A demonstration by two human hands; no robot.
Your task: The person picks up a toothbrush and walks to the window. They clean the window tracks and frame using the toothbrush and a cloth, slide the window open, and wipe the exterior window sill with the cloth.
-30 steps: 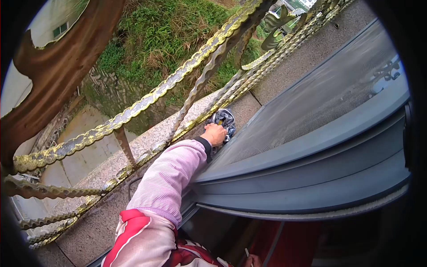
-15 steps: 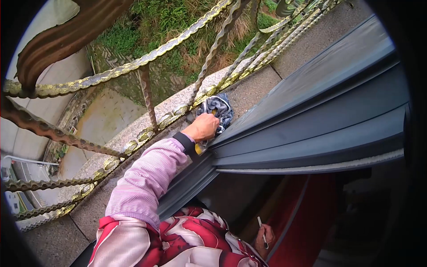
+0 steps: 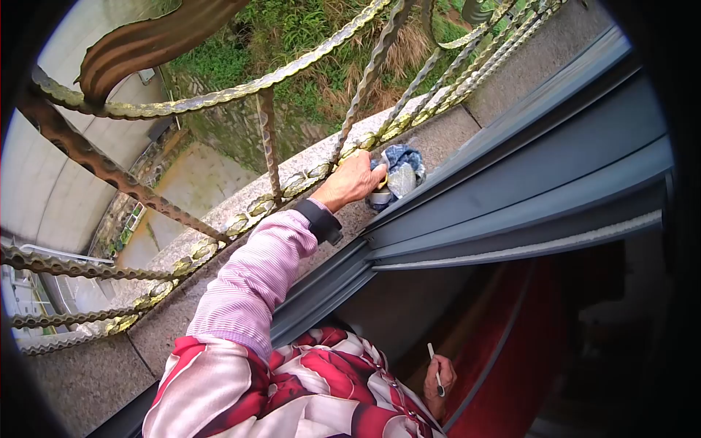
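Observation:
My left hand (image 3: pixel 355 177), with a dark band at its wrist, reaches out over the stone ledge. Its fingers are closed on a crumpled blue-and-white rag (image 3: pixel 403 171), which lies against the ledge beside the grey window frame. A bit of yellow shows at the fingertips, partly hidden by the rag. Lower down, near the red surface, my right hand (image 3: pixel 440 376) is closed around a slim white stick (image 3: pixel 431 352) with a dark lower end.
A twisted metal railing (image 3: pixel 266 139) with worn gilding runs along the ledge (image 3: pixel 365 212). The grey window frame (image 3: pixel 526 175) slants along the right. Far below lie plants (image 3: pixel 292 51) and a paved strip (image 3: pixel 191 175). Inside is a red surface (image 3: pixel 504 343).
My left hand has shifted slightly up and right along the ledge with the rag, and its wrist has turned. The view has tilted a little. My right hand still holds the stick.

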